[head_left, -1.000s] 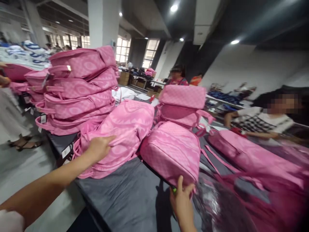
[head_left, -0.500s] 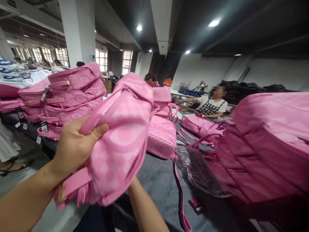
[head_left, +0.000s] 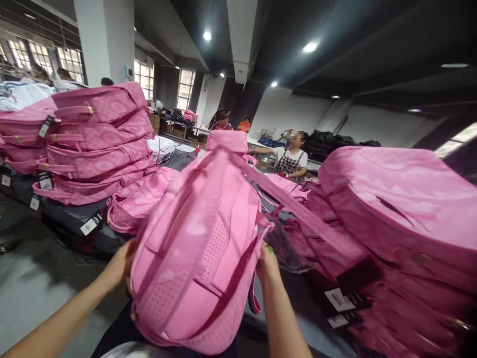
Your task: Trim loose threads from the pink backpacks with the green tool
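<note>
A pink backpack [head_left: 194, 238] fills the middle of the head view, tilted, its padded, perforated back and shoulder straps towards me. My left hand [head_left: 124, 261] grips its left side, with most of the fingers hidden behind the bag. On the opposite side, my right hand [head_left: 267, 261] holds the edge by a side strap, its fingers partly covered; something small and green shows at them. A long pink strap [head_left: 298, 209] stretches from the top of the bag to the right, blurred. White tags [head_left: 339, 301] hang near its dark end; whose they are I cannot tell.
Pink backpacks are stacked at the left [head_left: 100, 134], with hang tags, and at the right [head_left: 406, 199]. Another pink bag [head_left: 145, 199] lies beside the left stack. Grey cloth [head_left: 290, 298] covers the table. Across it, a person in a checked apron [head_left: 292, 161] reaches out an arm.
Earlier a backpack's patterned front faced me in my left hand, my right hand hidden behind it. Now a padded back faces me between both hands, and a strap stretches right. The view has shifted right.
</note>
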`<state>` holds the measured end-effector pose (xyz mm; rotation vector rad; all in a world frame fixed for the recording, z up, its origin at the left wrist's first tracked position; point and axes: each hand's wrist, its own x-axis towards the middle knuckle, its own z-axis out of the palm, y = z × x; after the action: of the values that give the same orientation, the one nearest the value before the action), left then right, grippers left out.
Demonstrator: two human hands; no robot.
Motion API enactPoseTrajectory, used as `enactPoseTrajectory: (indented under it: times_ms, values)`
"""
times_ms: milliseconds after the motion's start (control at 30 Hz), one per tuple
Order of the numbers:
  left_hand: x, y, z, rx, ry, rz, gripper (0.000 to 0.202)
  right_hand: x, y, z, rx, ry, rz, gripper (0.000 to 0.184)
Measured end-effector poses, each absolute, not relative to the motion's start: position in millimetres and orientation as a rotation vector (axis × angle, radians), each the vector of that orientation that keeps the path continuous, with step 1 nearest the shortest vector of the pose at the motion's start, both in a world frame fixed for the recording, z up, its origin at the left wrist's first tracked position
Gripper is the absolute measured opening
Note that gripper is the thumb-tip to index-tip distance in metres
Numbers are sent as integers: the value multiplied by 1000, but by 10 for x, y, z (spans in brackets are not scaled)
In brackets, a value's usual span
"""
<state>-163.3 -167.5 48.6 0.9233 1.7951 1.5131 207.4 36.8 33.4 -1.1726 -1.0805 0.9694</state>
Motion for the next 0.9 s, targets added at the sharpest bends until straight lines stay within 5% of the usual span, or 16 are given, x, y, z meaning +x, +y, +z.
enactPoseTrajectory:
  times_ms: [167,300,567,900]
  values:
    - [-1462,-1807,-45,1676,2103,1506,46,2069,207,-142,-1406,-1115,973,22]
    - [-893,-1318,165,2798,1488,969,35,1789,-32,-322,-1420,-1189,863,34]
    - [-269,125,871,3262,935,594,31,1883,-436,-371,-1330,-1410,554,58]
    - [-234,199,1101,3370,761,84,25,1701,-272,-449,-1295,-1665,575,62]
